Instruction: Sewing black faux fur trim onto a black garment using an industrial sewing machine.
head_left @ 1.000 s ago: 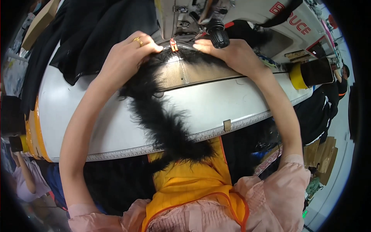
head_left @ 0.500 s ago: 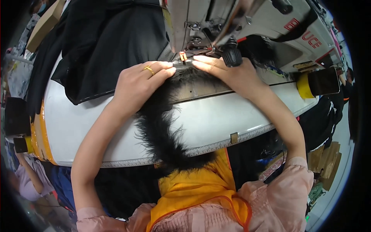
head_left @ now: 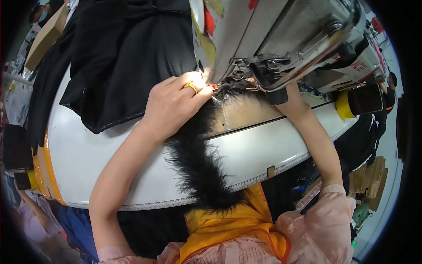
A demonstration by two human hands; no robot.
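A sewing machine [head_left: 263, 39] stands at the upper middle, its orange-tipped foot [head_left: 214, 87] under a bright light. Just left of the foot, my left hand [head_left: 176, 101] has its fingers pinched together at the edge of the black feather trim [head_left: 198, 171]. A yellow ring is on one finger. Below that hand the fluffy trim runs across the white table [head_left: 250, 149] and over its front edge. My right hand [head_left: 292, 103] is to the right of the foot, its fingers hidden behind the machine's parts. Black fabric [head_left: 118, 66] lies left of the machine.
A measuring tape [head_left: 158, 205] with a small clip [head_left: 271, 171] follows the table's front edge. Right of the machine stands a yellow-and-black block [head_left: 358, 102]. A cardboard box [head_left: 46, 37] is at the far left. Other people [head_left: 37, 215] are at the left side.
The view has shifted, bringing the machine lower and larger. My left fingers are closer to the foot. My right hand has drawn away rightward, and its fingertips have gone out of sight.
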